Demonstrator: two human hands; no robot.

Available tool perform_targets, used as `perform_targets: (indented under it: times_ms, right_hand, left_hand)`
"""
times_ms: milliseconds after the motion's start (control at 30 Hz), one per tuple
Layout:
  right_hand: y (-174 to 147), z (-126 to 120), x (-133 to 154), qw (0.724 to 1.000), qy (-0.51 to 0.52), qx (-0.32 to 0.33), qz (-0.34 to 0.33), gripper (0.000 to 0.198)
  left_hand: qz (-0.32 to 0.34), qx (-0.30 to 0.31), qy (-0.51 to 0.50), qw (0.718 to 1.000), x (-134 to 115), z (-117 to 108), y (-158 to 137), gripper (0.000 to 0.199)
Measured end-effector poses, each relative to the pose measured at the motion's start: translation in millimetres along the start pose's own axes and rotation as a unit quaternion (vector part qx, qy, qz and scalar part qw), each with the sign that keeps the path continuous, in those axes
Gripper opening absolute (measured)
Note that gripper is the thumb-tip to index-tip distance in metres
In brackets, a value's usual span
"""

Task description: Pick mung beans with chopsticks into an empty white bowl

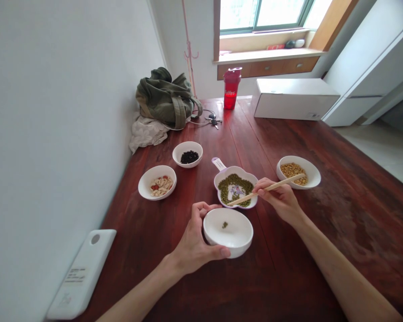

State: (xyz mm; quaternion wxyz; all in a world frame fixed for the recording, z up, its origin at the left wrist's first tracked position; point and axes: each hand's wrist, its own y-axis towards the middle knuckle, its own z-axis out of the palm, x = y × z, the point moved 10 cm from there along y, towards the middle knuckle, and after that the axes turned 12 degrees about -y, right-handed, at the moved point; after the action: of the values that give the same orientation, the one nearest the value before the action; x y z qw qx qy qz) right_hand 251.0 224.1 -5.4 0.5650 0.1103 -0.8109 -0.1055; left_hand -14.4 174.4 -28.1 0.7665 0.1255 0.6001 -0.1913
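Observation:
My left hand (199, 239) grips a white bowl (237, 243) by its side, thumb in front and fingers behind. A few green mung beans (225, 225) lie in this bowl. Just beyond it is a flower-shaped dish (218, 188) with a purple rim and a short handle, holding many mung beans spread around a printed picture. My right hand (280, 199) is closed around wooden chopsticks (272, 186). Their tips reach the near edge of the dish, over the beans. Whether a bean is between the tips I cannot tell.
White bowls hold peanuts (161, 185), black beans (189, 157) and soybeans (292, 172). Farther back are a green bag (164, 98), keys (214, 120), a red shaker bottle (231, 89) and a white box (293, 100). A white power bank (83, 273) lies by the left wall.

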Motion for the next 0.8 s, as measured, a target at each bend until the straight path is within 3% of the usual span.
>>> perform_targets:
  times_ms: [333, 567, 800]
  right_hand:
    - [0, -14, 10, 0.997, 0.056, -0.035, -0.026, 0.021]
    - [0, -20, 3, 0.997, -0.027, -0.067, 0.005, 0.024]
    - [0, -11, 4, 0.997, -0.058, -0.041, -0.004, 0.025]
  left_hand:
    - [0.016, 0.011, -0.011, 1.0, 3, 0, -1, 0.109]
    - [0.014, 0.014, 0.0, 1.0, 0, 1, 1, 0.109]
    - [0.016, 0.016, -0.001, 1.0, -4, 3, 1, 0.106]
